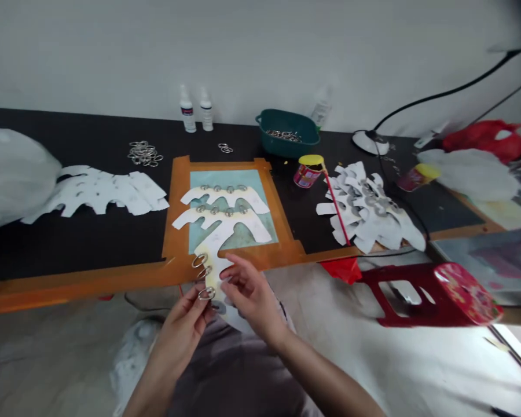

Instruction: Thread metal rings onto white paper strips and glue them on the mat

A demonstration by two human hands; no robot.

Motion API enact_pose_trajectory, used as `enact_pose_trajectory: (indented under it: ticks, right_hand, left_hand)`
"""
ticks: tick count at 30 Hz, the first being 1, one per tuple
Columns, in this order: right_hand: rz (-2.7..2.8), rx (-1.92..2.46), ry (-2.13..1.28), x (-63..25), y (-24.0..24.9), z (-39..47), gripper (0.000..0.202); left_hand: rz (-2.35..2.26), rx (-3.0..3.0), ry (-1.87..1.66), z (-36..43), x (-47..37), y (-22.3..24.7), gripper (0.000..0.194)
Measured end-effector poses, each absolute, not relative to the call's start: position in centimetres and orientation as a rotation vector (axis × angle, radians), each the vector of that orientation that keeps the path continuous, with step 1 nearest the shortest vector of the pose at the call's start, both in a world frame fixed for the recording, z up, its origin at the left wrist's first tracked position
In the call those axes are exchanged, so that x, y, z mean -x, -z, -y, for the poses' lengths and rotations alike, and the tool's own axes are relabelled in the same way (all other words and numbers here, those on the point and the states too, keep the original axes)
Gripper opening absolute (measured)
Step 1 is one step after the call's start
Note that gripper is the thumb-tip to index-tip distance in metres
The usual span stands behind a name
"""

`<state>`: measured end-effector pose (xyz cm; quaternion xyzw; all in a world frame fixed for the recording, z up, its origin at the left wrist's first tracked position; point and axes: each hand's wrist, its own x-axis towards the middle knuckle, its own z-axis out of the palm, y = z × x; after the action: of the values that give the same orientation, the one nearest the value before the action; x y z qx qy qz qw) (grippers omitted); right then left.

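Note:
A white cutout strip [219,246] with tabs hangs over the table's front edge, its far end on the blue mat. Several metal rings [205,271] sit along its left edge. My left hand [191,315] pinches the strip's edge at the nearest ring [206,293]; its lower fingers are partly hidden. Over the strip's right side is my right hand [256,298], its thumb and forefinger apart, the thumb close to or on the white surface. Two more white strips [223,223] with rings along their upper edges lie on the blue mat [243,238].
Left are stacked white strips [99,188], a ring pile [143,153] and a white bag [15,176]. Behind stand two bottles [188,110] and a green basket [286,121] of rings. Rightward are a yellow-topped can [308,172], ringed strips [364,205], a lamp base [370,142] and a red stool [417,295].

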<state>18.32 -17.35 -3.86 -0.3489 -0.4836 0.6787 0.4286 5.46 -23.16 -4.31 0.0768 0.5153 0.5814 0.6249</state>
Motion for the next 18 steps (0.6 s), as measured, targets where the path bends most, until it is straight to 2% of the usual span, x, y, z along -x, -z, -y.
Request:
enact_pose_trajectory:
  ticks: [11, 18]
  right_hand:
    - [1.402, 0.897, -1.636, -20.0, 2.9, 16.8, 0.046]
    - [1.378, 1.007, -1.616, -21.3, 3.2, 17.7, 0.042]
  left_hand:
    - [-0.837, 0.063, -1.217, 23.1, -5.9, 4.0, 0.032]
    - [-0.935, -0.087, -1.238, 22.8, -7.6, 4.8, 0.031]
